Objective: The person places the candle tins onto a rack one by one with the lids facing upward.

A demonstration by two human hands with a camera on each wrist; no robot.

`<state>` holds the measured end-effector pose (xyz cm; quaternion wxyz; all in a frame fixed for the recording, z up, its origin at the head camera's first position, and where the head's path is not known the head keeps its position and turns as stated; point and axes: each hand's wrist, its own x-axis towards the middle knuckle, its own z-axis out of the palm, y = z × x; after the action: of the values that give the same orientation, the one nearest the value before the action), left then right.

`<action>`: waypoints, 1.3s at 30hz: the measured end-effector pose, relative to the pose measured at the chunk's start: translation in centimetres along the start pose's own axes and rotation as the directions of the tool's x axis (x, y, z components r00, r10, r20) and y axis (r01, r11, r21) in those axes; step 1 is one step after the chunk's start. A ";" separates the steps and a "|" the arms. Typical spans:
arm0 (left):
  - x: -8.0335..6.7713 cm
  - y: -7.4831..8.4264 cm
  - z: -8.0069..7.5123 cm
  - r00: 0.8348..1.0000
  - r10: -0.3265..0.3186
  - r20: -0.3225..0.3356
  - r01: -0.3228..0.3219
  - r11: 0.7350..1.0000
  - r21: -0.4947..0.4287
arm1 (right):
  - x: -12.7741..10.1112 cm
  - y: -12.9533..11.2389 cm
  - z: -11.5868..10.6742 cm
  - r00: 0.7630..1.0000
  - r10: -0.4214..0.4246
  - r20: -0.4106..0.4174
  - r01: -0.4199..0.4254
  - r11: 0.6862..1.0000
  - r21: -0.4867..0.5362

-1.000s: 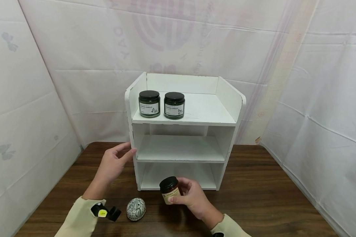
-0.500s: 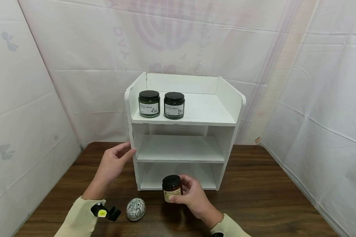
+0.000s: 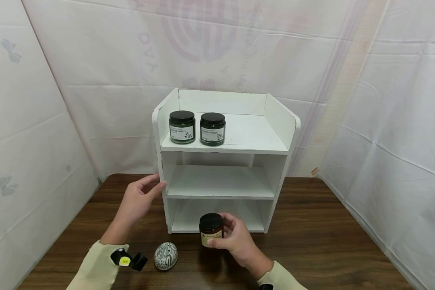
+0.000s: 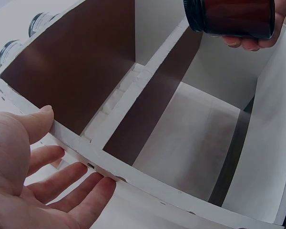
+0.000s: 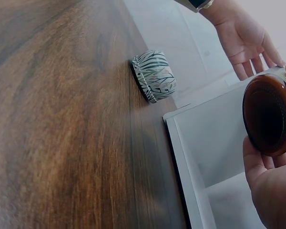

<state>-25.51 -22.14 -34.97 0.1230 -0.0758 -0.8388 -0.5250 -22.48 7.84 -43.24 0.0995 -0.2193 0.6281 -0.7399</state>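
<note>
Nearest, in front of the white shelf (image 3: pixel 221 181) and toward its left, a rounded patterned container (image 3: pixel 166 256) stands on the wooden surface (image 3: pixel 311 241); no hand touches it. A little farther, before the lowest compartment of the shelf, the right hand (image 3: pixel 236 241) has its fingers curled round an amber jar (image 3: pixel 211 228) with black lid. The jar is lifted, nearly upright. I judge that the step in hand is presenting this jar before the shelf; the next move would call for a firm grip and a level jar, kept away from the board edges. At the shelf's left side, the left hand (image 3: pixel 135 202) is loosely extended, not clenched, its fingers touching the panel, maybe for steadying. On the shelf's top, at left, two green candle jars (image 3: pixel 182 128) stand apart. Behind the shelf hangs pale cloth (image 3: pixel 108 60).
</note>
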 end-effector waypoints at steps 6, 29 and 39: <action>0.1 -0.2 0.1 1.000 -0.005 0.001 0.005 1.000 0.011 | 0.0 0.1 -0.1 1.000 -0.016 -0.019 0.015 0.999 -0.035; 0.1 -0.3 0.1 1.000 -0.001 0.013 0.001 1.000 -0.017 | -0.2 -0.4 -0.5 0.999 -0.049 0.001 0.049 0.997 -0.060; 0.1 -0.2 0.1 1.000 -0.004 0.009 0.004 1.000 -0.015 | -0.4 -0.9 -0.9 0.997 -0.076 0.016 0.077 0.994 -0.076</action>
<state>-25.68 -22.17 -35.18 0.1173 -0.0774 -0.8355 -0.5312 -22.44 8.91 -42.54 0.0667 -0.2520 0.6464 -0.7171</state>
